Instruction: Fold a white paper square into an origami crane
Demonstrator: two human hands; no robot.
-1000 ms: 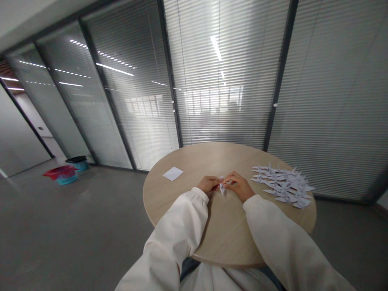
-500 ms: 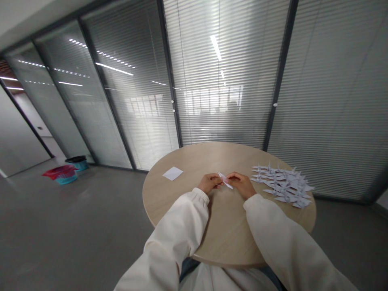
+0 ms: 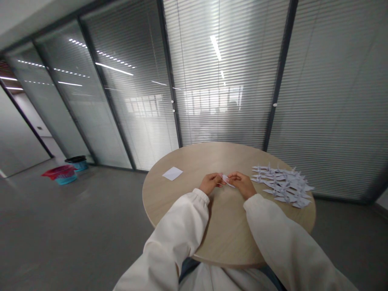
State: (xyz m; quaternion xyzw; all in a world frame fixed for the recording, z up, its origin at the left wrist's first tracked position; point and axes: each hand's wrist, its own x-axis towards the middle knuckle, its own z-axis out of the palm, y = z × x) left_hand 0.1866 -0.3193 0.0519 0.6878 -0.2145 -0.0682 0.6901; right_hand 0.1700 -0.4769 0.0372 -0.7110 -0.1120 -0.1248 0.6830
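Between my two hands, above the middle of the round table [image 3: 230,234], is a small folded piece of white paper [image 3: 227,180]. My left hand [image 3: 211,182] pinches its left side with closed fingers. My right hand [image 3: 241,184] grips its right side, thumb and fingers together. The fingers partly cover the paper, so the exact fold cannot be made out. To the right of my right hand lies a pile of folded white paper cranes [image 3: 286,186], many of them overlapping. A flat stack or sheet of white square paper [image 3: 172,173] rests left of my left hand.
Glass partition walls with blinds [image 3: 224,113] rise behind the table. On the floor at the left stand a blue bin with a red liner [image 3: 63,174] and a blue bin with a black liner [image 3: 78,163].
The folded paper has turned and its upper tip no longer stands up as before. My left fingers have shifted slightly around it; my right hand is almost in the same place.
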